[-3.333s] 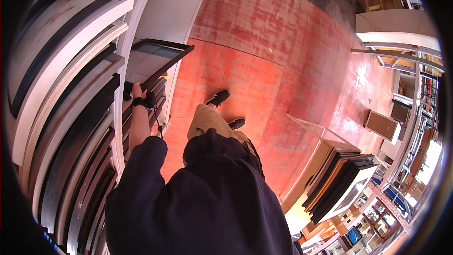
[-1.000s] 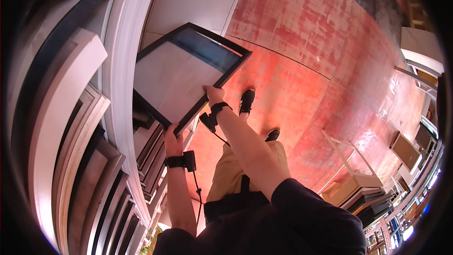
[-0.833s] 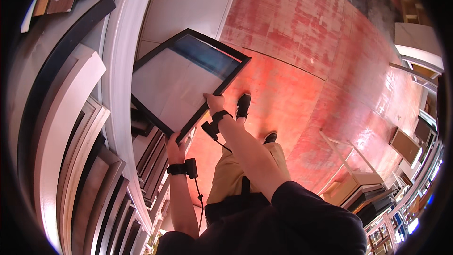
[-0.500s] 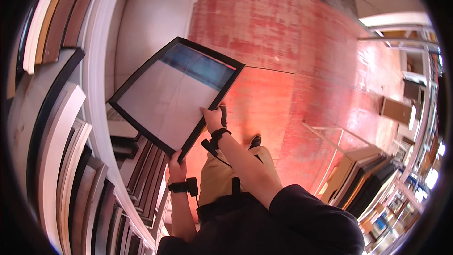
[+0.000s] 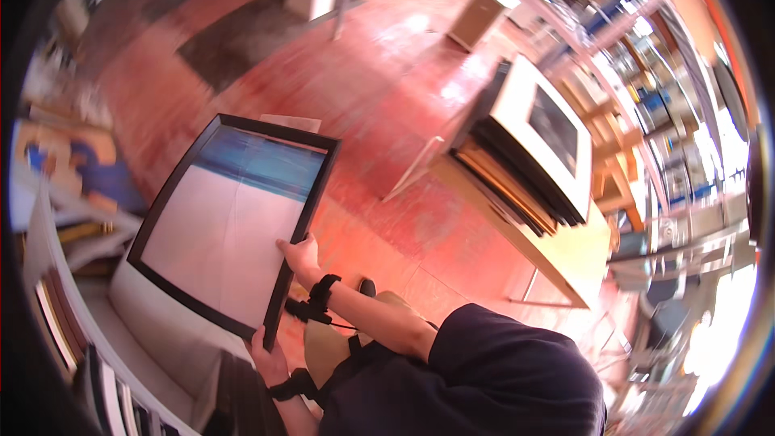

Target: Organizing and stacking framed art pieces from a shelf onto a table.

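A black-bordered picture frame [image 5: 234, 234] is held up in front of me, tilted. Its panel is pale for the most part, with a blue band along the far end. My right hand [image 5: 300, 258] grips the frame's right side, thumb over the front, fingers mostly hidden behind. Lower down, at the near right corner, my left hand [image 5: 268, 358] is closed round the same frame, its thumb on the border. Both wrists carry black straps with small devices.
To the right, a stack of frames [image 5: 525, 145] lies on a pale table [image 5: 557, 262]. Storage racks [image 5: 670, 121] line the far right. A brown box [image 5: 478, 18] stands on the worn red floor [image 5: 363, 105]. Upright frames or boards [image 5: 113, 396] fill a rack at lower left.
My view has swung to the right, bringing the table and its stack closer. The picture frame has turned along with me, still in both hands.
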`<state>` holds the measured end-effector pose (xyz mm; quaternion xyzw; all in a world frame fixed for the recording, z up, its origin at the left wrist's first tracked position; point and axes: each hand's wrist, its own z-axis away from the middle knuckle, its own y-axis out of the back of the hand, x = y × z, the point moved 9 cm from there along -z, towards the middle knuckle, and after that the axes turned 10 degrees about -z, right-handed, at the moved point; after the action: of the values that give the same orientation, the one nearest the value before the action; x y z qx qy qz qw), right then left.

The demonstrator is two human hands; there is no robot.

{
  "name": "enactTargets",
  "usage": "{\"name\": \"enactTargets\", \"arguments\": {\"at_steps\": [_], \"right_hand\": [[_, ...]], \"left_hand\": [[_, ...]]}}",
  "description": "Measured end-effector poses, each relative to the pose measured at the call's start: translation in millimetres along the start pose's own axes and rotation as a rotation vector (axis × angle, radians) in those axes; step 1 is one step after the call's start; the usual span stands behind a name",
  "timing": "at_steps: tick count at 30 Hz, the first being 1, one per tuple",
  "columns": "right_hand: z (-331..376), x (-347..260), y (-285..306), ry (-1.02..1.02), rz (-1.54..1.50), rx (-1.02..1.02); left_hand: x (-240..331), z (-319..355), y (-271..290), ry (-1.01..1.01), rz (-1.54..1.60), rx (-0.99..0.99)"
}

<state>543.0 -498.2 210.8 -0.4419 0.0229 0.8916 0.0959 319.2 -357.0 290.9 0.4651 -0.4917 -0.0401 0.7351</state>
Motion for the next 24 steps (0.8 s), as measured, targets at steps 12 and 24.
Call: {"name": "enactTargets", "arguments": {"at_steps": [12, 24], "right_hand": [[70, -262, 205, 0.359, -0.460, 0.153], [41, -316, 412, 0.771, -0.831, 0.664]], "left_hand": [[260, 21, -2, -0.543, 0.072, 0.053], [411, -32, -170, -0.735, 0.510, -0.577]]}}
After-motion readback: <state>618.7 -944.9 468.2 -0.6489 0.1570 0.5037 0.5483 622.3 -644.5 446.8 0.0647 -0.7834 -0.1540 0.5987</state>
